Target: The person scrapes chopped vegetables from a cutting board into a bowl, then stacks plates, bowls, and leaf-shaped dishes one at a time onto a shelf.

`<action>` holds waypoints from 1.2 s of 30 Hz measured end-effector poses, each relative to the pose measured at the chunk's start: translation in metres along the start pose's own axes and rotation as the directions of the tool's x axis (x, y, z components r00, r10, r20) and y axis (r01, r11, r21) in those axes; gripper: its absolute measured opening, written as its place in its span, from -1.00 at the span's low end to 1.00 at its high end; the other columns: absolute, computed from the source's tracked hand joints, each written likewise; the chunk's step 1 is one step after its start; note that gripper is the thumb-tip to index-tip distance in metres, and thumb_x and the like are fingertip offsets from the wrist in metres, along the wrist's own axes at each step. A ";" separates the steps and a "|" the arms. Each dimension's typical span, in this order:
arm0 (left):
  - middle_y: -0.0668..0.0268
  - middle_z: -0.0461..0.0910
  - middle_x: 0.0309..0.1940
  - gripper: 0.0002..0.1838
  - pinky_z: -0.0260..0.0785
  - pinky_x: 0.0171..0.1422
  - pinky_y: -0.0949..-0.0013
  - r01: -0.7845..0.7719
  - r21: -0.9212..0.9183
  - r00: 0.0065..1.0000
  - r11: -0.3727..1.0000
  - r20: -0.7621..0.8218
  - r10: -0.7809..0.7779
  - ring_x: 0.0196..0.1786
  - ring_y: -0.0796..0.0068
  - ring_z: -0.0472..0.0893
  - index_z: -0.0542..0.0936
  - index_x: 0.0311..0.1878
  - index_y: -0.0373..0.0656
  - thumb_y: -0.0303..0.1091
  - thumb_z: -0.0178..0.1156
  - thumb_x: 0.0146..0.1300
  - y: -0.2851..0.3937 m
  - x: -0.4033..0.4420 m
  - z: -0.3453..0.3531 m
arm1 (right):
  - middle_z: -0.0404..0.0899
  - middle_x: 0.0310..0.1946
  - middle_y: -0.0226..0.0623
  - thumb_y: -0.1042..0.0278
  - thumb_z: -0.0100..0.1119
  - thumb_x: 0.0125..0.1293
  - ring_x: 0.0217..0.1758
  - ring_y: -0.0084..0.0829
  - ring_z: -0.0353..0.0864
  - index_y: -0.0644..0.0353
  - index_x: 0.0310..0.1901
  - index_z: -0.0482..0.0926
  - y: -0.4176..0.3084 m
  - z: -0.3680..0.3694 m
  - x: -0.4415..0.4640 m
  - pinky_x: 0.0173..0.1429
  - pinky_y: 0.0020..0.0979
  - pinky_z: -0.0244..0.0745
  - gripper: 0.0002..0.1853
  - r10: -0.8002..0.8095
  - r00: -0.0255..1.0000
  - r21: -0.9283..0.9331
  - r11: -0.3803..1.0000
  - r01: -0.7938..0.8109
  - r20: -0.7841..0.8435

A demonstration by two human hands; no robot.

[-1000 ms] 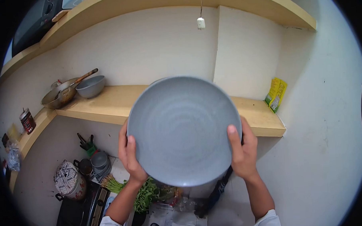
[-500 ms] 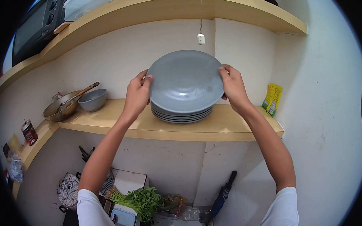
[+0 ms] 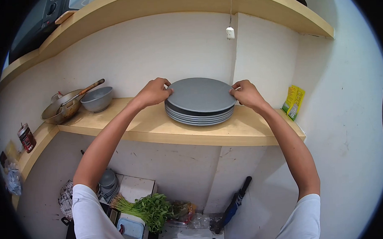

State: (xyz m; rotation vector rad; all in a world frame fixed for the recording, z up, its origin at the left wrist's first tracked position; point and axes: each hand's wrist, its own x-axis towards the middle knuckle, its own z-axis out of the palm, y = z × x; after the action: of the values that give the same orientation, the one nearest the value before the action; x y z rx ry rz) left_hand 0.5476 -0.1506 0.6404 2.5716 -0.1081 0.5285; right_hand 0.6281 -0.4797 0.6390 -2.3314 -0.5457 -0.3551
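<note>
A grey plate [image 3: 200,94] is gripped at its two sides, by my left hand [image 3: 156,92] at the left rim and my right hand [image 3: 246,93] at the right rim. It lies nearly level just over a stack of grey plates [image 3: 200,118] on the wooden shelf [image 3: 149,124]. A dark gap shows between the held plate and the stack at the front; whether they touch at the back is hidden. Thumbs rest on the upper rim, and the other fingers are partly hidden at or under the edge.
Left on the shelf are a grey bowl [image 3: 97,100] and a wok [image 3: 60,109] with a wooden-handled utensil. A yellow packet [image 3: 293,101] leans at the right wall. Overhead runs an upper shelf [image 3: 154,10], with a white pull-cord end [image 3: 230,33] hanging. Leafy greens [image 3: 150,209] and an umbrella [image 3: 234,208] are below.
Both hands have lowered the plate from a tilted position above the stack to nearly level, close over the stack. The view has shifted slightly.
</note>
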 end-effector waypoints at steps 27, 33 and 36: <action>-0.27 0.28 0.50 0.13 0.34 0.53 0.07 -0.045 -0.060 0.992 0.997 0.113 0.052 0.49 -0.12 0.43 0.14 0.60 -0.43 0.38 0.23 0.34 -0.009 -0.054 0.011 | 0.56 0.23 0.33 -0.53 0.15 0.32 0.30 0.11 0.62 0.45 0.37 0.45 0.004 0.000 -0.048 0.38 -0.05 0.51 0.04 -0.277 0.955 -0.121 0.950 0.289 0.107; -0.43 0.21 0.49 0.44 0.27 0.60 0.00 -0.153 -0.078 0.984 0.985 0.075 0.158 0.52 -0.22 0.37 0.05 0.58 -0.57 0.61 0.28 0.07 -0.015 -0.054 0.020 | 0.48 0.32 0.34 -0.62 0.16 0.24 0.44 0.19 0.48 0.44 0.45 0.36 0.004 0.004 -0.056 0.47 0.04 0.41 0.15 -0.273 0.952 -0.056 0.957 0.283 0.139; -0.43 0.23 0.48 0.44 0.30 0.58 0.00 -0.108 -0.094 0.990 0.990 0.083 0.116 0.51 -0.21 0.39 0.05 0.59 -0.54 0.60 0.31 0.05 -0.014 -0.056 0.020 | 0.50 0.32 0.33 -0.59 0.14 0.28 0.42 0.18 0.50 0.42 0.46 0.36 0.003 0.004 -0.058 0.45 0.04 0.43 0.12 -0.252 0.959 -0.065 0.963 0.262 0.132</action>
State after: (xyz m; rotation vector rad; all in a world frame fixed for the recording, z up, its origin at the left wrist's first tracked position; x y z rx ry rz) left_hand 0.5053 -0.1504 0.5960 2.5123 -0.3021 0.4406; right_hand 0.5790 -0.4954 0.6115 -2.3755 -0.9156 -0.3618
